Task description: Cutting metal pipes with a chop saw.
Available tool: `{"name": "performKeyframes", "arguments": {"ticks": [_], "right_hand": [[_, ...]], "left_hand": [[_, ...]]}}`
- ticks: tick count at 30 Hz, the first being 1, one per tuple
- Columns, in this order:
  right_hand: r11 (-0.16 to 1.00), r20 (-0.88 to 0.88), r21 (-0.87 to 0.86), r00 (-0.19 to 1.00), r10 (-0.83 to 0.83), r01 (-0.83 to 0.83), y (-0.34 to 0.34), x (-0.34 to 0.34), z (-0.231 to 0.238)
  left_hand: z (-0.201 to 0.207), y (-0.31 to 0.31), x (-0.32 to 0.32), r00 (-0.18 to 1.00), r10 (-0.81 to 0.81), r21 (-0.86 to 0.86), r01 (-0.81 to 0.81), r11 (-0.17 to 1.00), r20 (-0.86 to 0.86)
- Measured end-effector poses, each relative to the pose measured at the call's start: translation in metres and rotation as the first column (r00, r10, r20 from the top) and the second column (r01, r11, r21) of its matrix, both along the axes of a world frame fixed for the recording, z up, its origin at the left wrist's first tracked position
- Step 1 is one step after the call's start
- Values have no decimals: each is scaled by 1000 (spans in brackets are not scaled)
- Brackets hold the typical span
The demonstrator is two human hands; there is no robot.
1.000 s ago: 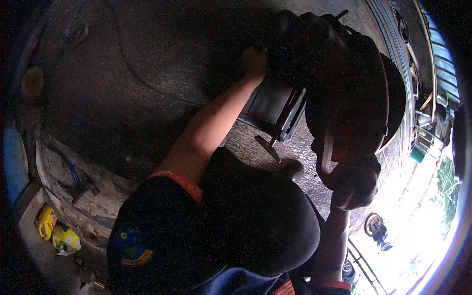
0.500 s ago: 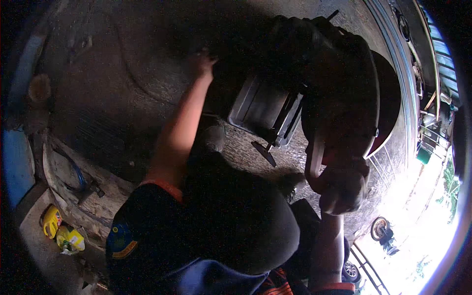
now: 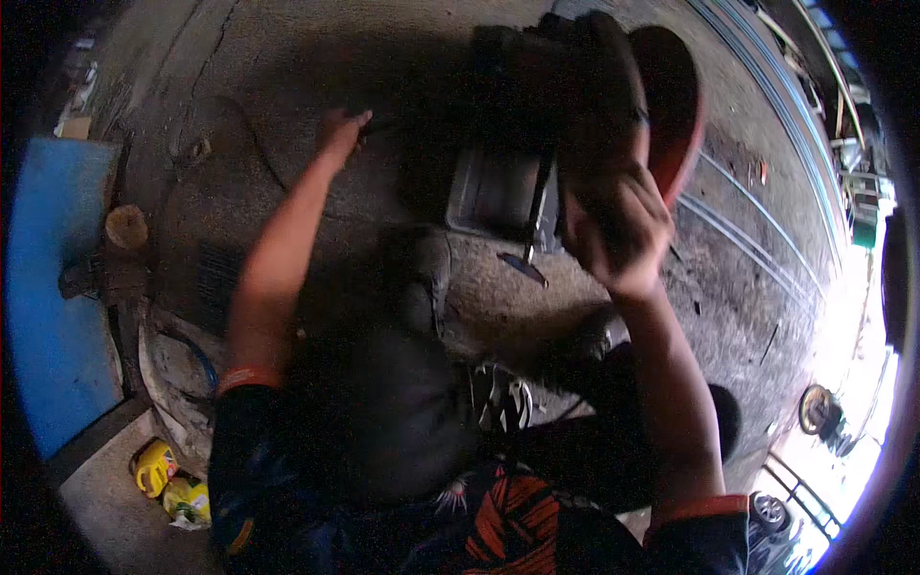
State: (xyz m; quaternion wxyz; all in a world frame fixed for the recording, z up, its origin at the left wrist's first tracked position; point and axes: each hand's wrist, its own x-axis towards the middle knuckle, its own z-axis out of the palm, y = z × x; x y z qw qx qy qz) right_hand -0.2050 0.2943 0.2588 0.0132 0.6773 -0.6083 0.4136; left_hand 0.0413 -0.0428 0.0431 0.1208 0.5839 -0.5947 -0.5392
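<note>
My right hand [image 3: 621, 225] is closed round the handle of a dark cut-off saw [image 3: 599, 91], its fingers wrapped over the grip. Beside the saw's guard stands a reddish disc [image 3: 678, 115]. Under the saw lies its metal base [image 3: 470, 196], with a T-shaped vise handle [image 3: 524, 268] on the near side. Out to the left, my left hand [image 3: 340, 137] reaches forward over the floor, fingers curled at the edge of deep shadow. Whatever it grips there, if anything, is lost in the dark.
Long metal bars [image 3: 757, 249] lie on the concrete floor at right. A round wood piece [image 3: 126, 227] and a blue panel [image 3: 57, 287] are at left, with a yellow container [image 3: 155, 468] below. A motorcycle wheel [image 3: 816, 410] shows at far right.
The view has shifted. My right hand with the saw handle now appears further up and left, the saw head has moved with it, and my left hand sits further left.
</note>
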Motion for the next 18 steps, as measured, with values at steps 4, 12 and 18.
{"name": "performKeyframes", "arguments": {"ticks": [4,12,18], "right_hand": [[1000,-45,-19,999,16,-17,0,-3,-4],[994,-34,-105,999,-19,15,4,7,-2],[990,-51,-136,999,18,-25,5,0,-7]], "left_hand": [[130,53,-42,826,-463,-732,527,432,322],[77,218,-110,394,-798,341,751,565,456],[-90,373,-118,911,402,853,-283,439,96]]}}
